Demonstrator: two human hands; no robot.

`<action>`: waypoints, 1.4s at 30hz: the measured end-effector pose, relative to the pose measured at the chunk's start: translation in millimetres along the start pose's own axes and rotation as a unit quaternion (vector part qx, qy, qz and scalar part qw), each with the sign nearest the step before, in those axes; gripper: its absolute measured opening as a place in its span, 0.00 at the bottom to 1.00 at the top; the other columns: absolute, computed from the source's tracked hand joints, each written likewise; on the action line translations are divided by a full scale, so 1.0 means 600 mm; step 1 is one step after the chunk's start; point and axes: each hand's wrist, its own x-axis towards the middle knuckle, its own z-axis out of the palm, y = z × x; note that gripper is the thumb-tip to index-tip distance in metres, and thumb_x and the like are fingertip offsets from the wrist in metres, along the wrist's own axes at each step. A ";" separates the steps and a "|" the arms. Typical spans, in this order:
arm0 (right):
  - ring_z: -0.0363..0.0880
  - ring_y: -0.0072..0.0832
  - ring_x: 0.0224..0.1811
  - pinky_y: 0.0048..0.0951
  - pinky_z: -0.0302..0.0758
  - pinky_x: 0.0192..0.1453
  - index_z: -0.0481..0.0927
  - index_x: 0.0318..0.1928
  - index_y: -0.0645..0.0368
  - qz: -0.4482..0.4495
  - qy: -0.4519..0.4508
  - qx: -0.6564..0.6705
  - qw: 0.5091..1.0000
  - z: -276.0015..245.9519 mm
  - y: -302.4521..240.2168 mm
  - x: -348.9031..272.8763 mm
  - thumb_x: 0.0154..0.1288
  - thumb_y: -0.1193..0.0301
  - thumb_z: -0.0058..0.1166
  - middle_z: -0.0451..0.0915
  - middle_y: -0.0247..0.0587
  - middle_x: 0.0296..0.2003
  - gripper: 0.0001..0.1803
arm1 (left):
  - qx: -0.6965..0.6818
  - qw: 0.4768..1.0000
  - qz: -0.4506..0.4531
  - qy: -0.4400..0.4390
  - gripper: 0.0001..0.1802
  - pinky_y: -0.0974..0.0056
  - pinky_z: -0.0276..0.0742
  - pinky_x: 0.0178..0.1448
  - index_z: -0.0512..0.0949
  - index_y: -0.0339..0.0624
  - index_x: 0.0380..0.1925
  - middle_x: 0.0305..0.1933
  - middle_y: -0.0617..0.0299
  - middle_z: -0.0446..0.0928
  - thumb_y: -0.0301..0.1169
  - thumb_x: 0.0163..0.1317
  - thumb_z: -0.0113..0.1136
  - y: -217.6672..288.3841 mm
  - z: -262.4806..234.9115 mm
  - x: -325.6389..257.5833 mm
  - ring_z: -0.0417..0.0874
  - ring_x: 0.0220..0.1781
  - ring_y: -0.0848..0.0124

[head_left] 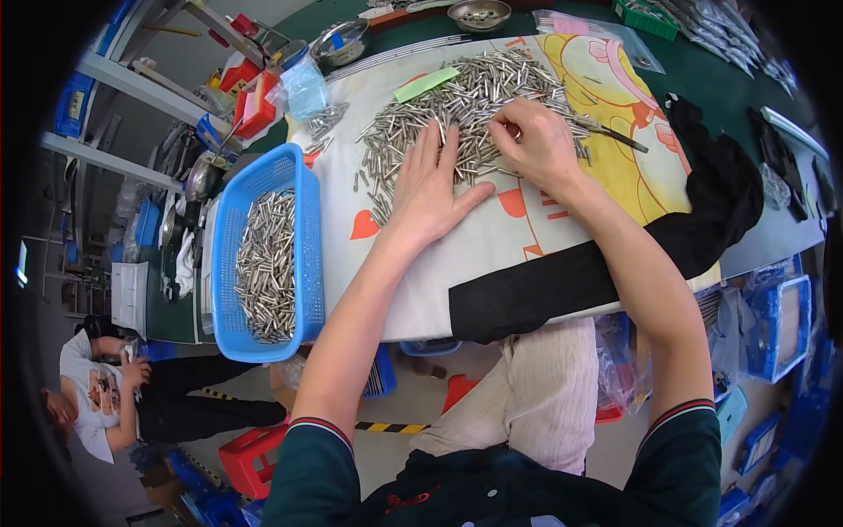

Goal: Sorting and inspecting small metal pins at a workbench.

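A wide heap of small silvery metal pins (492, 83) is spread over a printed cloth on the table. My left hand (428, 189) lies flat at the near left of the heap, fingers stretched out and thumb apart, its fingertips on the pins. Above the heap's near right part, my right hand (537, 145) is closed in a pinch; what its fingertips hold, if anything, is hidden. Just right of that hand lies a dark, slim tool (622, 138), its kind unclear. A pale green strip (427, 84) rests on top of the heap.
Left of the heap stands a blue plastic basket (309, 255) holding many similar pins. Black fabric (527, 299) lies along the near edge, under my right forearm. Metal bowls (479, 15) stand at the back. A person (92, 386) is at the far left.
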 end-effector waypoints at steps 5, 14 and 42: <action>0.77 0.35 0.26 0.32 0.73 0.31 0.79 0.29 0.62 0.022 -0.002 0.004 1.000 -0.002 0.000 0.003 0.54 0.71 0.56 0.78 0.43 0.26 0.07 | -0.038 0.996 0.079 -0.005 0.50 0.51 0.41 0.74 0.53 0.38 0.67 0.71 0.39 0.47 0.63 0.55 0.51 0.045 0.020 0.013 0.44 0.74 0.48; 0.80 0.37 0.25 0.33 0.74 0.32 0.81 0.28 0.61 0.116 0.000 0.044 0.992 -0.017 0.013 0.016 0.56 0.66 0.56 0.80 0.43 0.23 0.10 | 0.002 0.984 0.133 -0.120 0.44 0.46 0.33 0.74 0.55 0.48 0.67 0.72 0.45 0.45 0.63 0.57 0.47 0.070 -0.001 0.035 0.42 0.75 0.53; 0.70 0.35 0.44 0.35 0.68 0.49 0.79 0.30 0.61 -0.158 -0.255 -0.032 0.953 -0.014 -0.059 -0.014 0.45 0.66 0.62 0.73 0.39 0.34 0.13 | -0.160 0.982 0.053 0.081 0.08 0.52 0.72 0.41 0.75 0.34 0.32 0.34 0.51 0.72 0.18 0.49 0.56 -0.006 -0.016 -0.009 0.76 0.39 0.52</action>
